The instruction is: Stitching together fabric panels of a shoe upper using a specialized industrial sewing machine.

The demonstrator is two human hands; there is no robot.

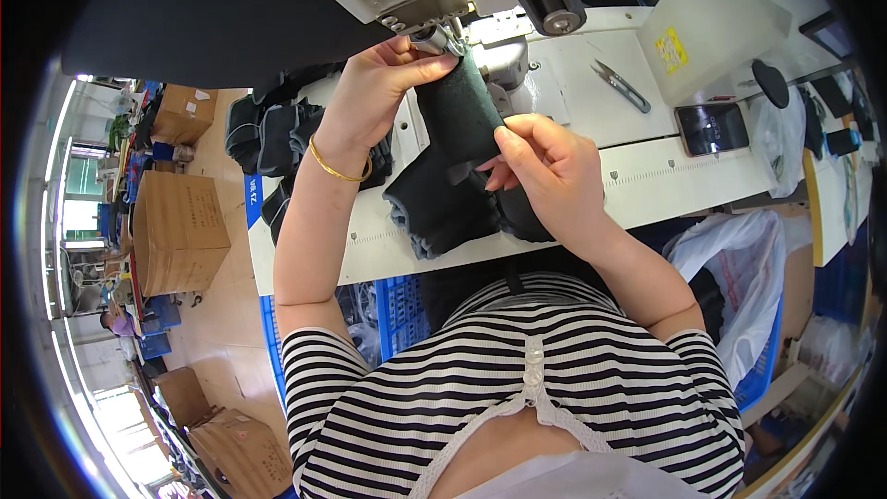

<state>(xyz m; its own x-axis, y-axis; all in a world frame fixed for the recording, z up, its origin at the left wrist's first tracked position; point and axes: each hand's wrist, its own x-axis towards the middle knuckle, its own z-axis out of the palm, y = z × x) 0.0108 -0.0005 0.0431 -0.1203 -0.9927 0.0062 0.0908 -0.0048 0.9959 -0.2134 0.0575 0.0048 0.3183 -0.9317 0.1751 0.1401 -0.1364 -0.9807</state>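
Observation:
A dark, tube-like piece of fabric [457, 109] hangs from the needle area of a sewing machine [427, 7]. My left hand [393, 79] pinches its upper left edge between thumb and fingers, right beside the machine's metal foot. Lower down, my right hand [547, 166] grips the right edge of the same piece with thumb and forefinger. Where the cloth meets the needle is hard to make out. Under the piece, at the table's front edge, lies a stack of dark fabric pieces [442, 208] with grey edges.
Bundled dark pieces [277, 137] lie left on the white table [665, 166]. Thread snips [621, 88] and a phone [711, 128] rest to the right. A white plastic bag [739, 259] lines a blue basket lower right. Cardboard boxes [180, 231] stand on the floor at left.

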